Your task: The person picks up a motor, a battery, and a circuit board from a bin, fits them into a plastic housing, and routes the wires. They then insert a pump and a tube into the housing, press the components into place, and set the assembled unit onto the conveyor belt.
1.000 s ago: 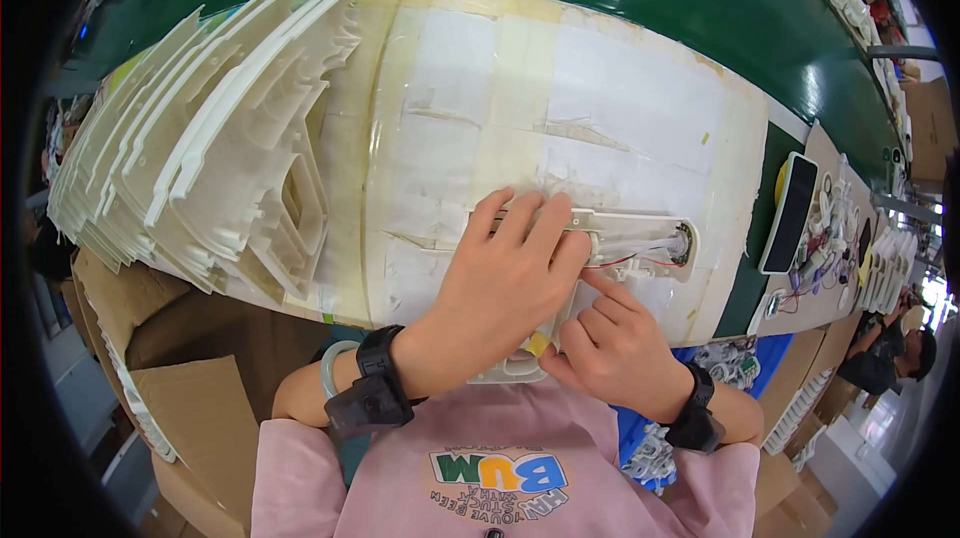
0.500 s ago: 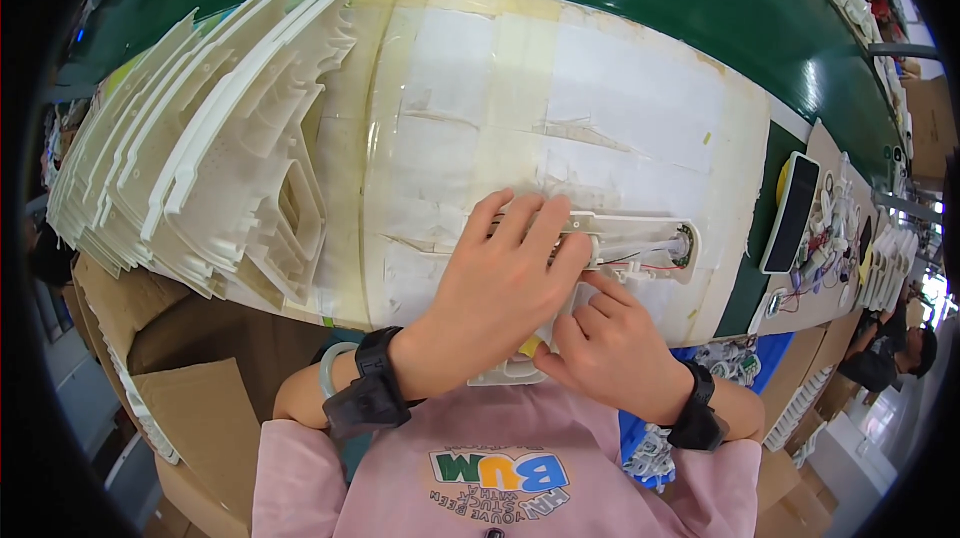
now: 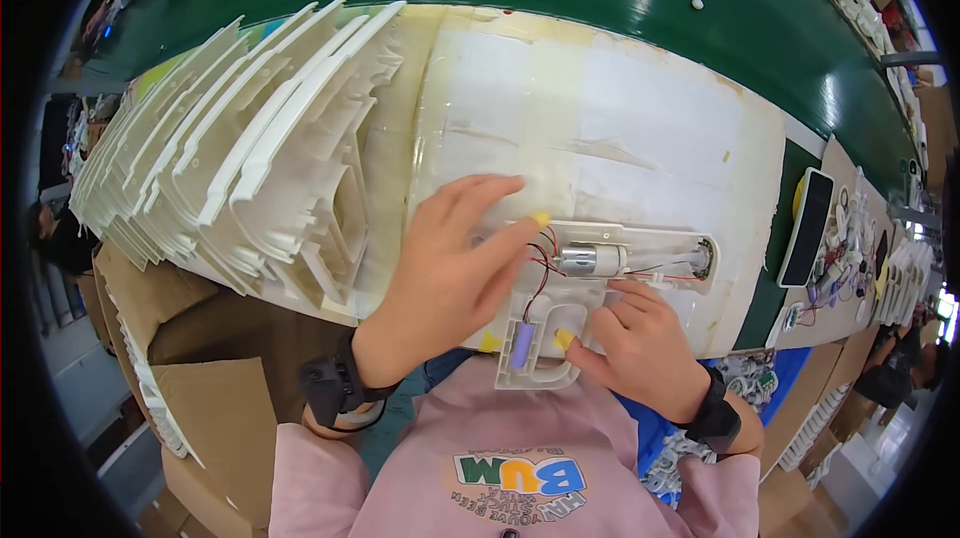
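A white plastic housing half (image 3: 640, 234) with a looped handle lies on the covered board in front of me. Inside it are a silver motor (image 3: 588, 260), thin red and black wires (image 3: 543, 283) and, down in the handle, a purple cylindrical battery (image 3: 522, 345). My left hand (image 3: 450, 263) is over the housing's left end, fingers stretched and apart, its yellow-covered thumb tip beside the wires; whether it touches them I cannot tell. My right hand (image 3: 635, 348) grips the housing's near edge with curled fingers, its yellow-covered thumb at the handle opening.
Nested white plastic shells (image 3: 250, 138) stand at the left of the board (image 3: 640, 108). A phone-like device with a black screen (image 3: 806, 228) lies at right, beside small wired parts (image 3: 845, 248). Open cardboard boxes (image 3: 215, 403) and a blue bin (image 3: 650, 438) are below the edge.
My left hand has lifted off the motor area and moved left, uncovering motor, wires and battery. My right hand stays by the handle. The whole view has shifted slightly.
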The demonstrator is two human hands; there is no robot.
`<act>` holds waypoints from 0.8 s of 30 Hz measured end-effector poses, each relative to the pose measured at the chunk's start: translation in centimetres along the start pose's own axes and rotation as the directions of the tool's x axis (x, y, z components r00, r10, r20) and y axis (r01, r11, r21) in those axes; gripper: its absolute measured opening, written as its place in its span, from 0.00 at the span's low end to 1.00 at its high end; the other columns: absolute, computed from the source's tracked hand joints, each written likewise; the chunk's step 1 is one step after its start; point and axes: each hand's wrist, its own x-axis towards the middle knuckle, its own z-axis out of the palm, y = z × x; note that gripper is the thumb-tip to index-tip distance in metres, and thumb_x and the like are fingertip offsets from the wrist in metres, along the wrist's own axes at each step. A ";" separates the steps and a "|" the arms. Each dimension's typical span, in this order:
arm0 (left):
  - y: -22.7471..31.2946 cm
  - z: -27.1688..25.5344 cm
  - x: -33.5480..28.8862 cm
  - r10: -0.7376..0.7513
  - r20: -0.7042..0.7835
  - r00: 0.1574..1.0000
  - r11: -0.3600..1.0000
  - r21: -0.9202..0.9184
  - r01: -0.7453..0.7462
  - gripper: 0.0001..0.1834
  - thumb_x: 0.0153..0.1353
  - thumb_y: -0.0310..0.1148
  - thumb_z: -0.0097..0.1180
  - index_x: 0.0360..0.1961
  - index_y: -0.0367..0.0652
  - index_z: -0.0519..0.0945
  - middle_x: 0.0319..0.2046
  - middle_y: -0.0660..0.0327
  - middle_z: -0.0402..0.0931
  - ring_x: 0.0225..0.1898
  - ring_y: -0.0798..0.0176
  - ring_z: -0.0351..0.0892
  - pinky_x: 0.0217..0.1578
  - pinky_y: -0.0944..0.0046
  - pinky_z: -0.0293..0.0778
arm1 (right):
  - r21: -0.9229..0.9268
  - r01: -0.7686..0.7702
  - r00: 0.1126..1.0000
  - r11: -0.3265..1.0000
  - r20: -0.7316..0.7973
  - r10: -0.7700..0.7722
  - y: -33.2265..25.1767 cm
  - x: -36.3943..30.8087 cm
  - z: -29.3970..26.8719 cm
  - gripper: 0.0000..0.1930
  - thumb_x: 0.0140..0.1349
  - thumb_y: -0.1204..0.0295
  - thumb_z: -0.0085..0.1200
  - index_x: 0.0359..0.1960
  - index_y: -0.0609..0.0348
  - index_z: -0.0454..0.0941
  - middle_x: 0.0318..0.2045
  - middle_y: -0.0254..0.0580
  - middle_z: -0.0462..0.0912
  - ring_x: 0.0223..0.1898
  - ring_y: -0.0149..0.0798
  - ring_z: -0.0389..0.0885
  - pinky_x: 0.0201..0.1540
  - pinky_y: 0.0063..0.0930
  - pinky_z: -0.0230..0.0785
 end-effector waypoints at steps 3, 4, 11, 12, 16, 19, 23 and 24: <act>0.8 0.8 0.6 0.062 0.034 0.997 0.994 0.091 -0.065 0.13 0.47 0.25 0.62 0.37 0.41 0.80 0.53 0.54 0.73 0.55 0.47 0.71 0.50 0.52 0.68 | 0.013 -0.014 1.000 1.000 -0.006 0.014 -0.2 0.0 0.0 0.16 0.46 0.68 0.65 0.18 0.61 0.69 0.14 0.42 0.70 0.22 0.47 0.76 0.51 0.42 0.74; 0.8 1.0 0.8 0.087 0.049 0.995 0.986 0.139 -0.093 0.12 0.46 0.25 0.61 0.36 0.41 0.79 0.54 0.54 0.73 0.55 0.48 0.71 0.51 0.52 0.68 | 0.015 -0.023 1.000 1.000 -0.004 0.023 -0.2 0.0 0.0 0.15 0.46 0.68 0.65 0.18 0.61 0.69 0.14 0.43 0.70 0.22 0.47 0.76 0.51 0.42 0.74; 0.8 1.2 0.8 0.213 -0.027 0.977 0.955 0.216 -0.202 0.08 0.44 0.25 0.58 0.29 0.39 0.78 0.56 0.53 0.72 0.56 0.49 0.71 0.53 0.52 0.66 | 0.003 -0.034 0.999 0.999 -0.024 0.034 -0.3 -0.2 0.4 0.15 0.47 0.68 0.65 0.18 0.61 0.69 0.14 0.43 0.70 0.24 0.48 0.76 0.52 0.43 0.73; 0.9 1.1 0.8 0.175 0.010 0.984 0.963 0.208 -0.174 0.08 0.45 0.24 0.60 0.31 0.41 0.78 0.57 0.53 0.71 0.56 0.48 0.70 0.52 0.52 0.67 | -0.001 -0.031 0.999 1.000 -0.024 0.031 -0.4 -0.4 0.3 0.14 0.47 0.68 0.64 0.18 0.61 0.69 0.15 0.45 0.71 0.24 0.48 0.77 0.51 0.42 0.73; 0.8 1.0 1.0 0.068 0.097 0.993 0.974 0.210 -0.087 0.08 0.49 0.25 0.61 0.33 0.42 0.79 0.57 0.53 0.70 0.56 0.47 0.69 0.52 0.52 0.67 | -0.005 -0.025 1.000 1.000 -0.013 0.025 -0.2 -0.2 0.3 0.13 0.48 0.69 0.62 0.18 0.61 0.69 0.15 0.47 0.72 0.25 0.49 0.77 0.51 0.42 0.73; 0.6 1.4 0.5 0.037 0.133 0.990 0.983 0.176 -0.060 0.08 0.46 0.27 0.60 0.29 0.41 0.79 0.54 0.51 0.72 0.57 0.48 0.69 0.54 0.51 0.65 | -0.016 -0.023 0.998 1.000 -0.056 0.022 -0.1 -0.6 0.9 0.14 0.46 0.69 0.65 0.19 0.62 0.69 0.15 0.44 0.70 0.25 0.49 0.76 0.52 0.44 0.73; 1.0 0.8 0.8 0.070 0.117 0.991 0.984 0.157 -0.088 0.07 0.49 0.27 0.60 0.32 0.40 0.80 0.53 0.51 0.72 0.55 0.48 0.70 0.52 0.52 0.67 | -0.032 -0.016 0.997 0.999 -0.079 0.013 -0.3 -0.8 0.8 0.13 0.46 0.70 0.64 0.21 0.62 0.70 0.18 0.44 0.71 0.26 0.48 0.75 0.53 0.44 0.72; 1.3 0.7 0.6 0.066 0.038 0.997 0.995 0.066 -0.068 0.08 0.49 0.25 0.61 0.33 0.40 0.80 0.52 0.51 0.73 0.53 0.48 0.72 0.50 0.52 0.68 | -0.063 0.022 0.998 0.998 -0.051 -0.025 -0.5 -1.1 0.4 0.12 0.45 0.71 0.63 0.23 0.63 0.71 0.20 0.45 0.72 0.25 0.48 0.75 0.51 0.45 0.72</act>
